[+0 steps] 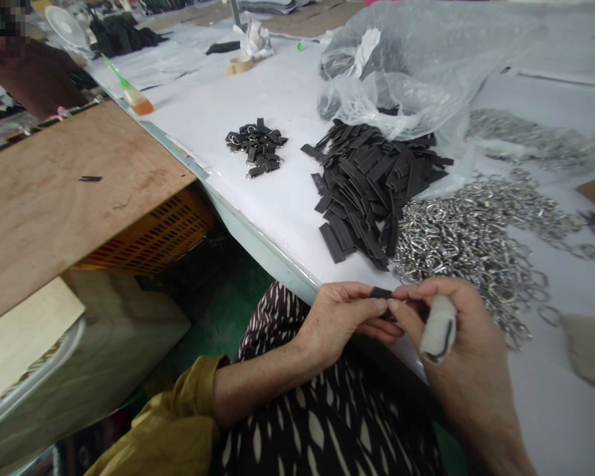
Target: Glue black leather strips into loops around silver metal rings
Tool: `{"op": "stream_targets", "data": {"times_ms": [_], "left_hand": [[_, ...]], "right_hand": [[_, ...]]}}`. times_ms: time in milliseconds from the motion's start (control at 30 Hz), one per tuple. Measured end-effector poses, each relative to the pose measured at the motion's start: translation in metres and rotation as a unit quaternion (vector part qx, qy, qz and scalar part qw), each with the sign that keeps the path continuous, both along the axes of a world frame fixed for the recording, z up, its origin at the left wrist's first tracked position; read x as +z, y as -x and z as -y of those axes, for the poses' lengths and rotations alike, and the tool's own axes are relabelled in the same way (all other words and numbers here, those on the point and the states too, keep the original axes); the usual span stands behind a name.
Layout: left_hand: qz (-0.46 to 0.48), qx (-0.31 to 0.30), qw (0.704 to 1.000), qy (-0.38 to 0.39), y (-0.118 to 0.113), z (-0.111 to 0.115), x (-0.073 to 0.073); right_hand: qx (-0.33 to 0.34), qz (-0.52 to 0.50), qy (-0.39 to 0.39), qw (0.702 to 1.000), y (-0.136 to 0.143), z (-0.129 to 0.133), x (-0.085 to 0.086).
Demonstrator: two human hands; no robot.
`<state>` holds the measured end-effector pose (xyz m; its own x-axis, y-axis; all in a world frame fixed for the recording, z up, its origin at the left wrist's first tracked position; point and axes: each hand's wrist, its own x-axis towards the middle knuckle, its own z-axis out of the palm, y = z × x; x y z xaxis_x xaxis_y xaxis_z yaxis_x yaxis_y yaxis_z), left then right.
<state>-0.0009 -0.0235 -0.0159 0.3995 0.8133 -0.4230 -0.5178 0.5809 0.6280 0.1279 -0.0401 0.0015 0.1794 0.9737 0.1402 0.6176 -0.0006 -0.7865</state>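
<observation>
head-worn view, looking down, close over table edge (277, 261)

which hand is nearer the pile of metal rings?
Right. The right hand sits at the near edge of the ring pile; the left hand is farther left, both pinching a black strip.

One short black strip (381, 293) — flat, dark, matte, apparently webbing or similar band material — sits at lower centre of the frame, just over the near edge of the white table. It lies roughly horizontal, pinched at both ends between fingertips. Only its upper face shows — the ends are covered, so its full length cannot be told.
</observation>
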Motion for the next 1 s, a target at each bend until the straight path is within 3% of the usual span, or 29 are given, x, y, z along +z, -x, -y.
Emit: {"op": "stream_targets", "data": {"times_ms": [1000], "left_hand": [[-0.004,0.003,1.000,-0.003,-0.0008,0.0005,-0.0021]], "right_hand": [[0.009,0.014,0.026,1.000,-0.0016,-0.0023,0.0065]]}}
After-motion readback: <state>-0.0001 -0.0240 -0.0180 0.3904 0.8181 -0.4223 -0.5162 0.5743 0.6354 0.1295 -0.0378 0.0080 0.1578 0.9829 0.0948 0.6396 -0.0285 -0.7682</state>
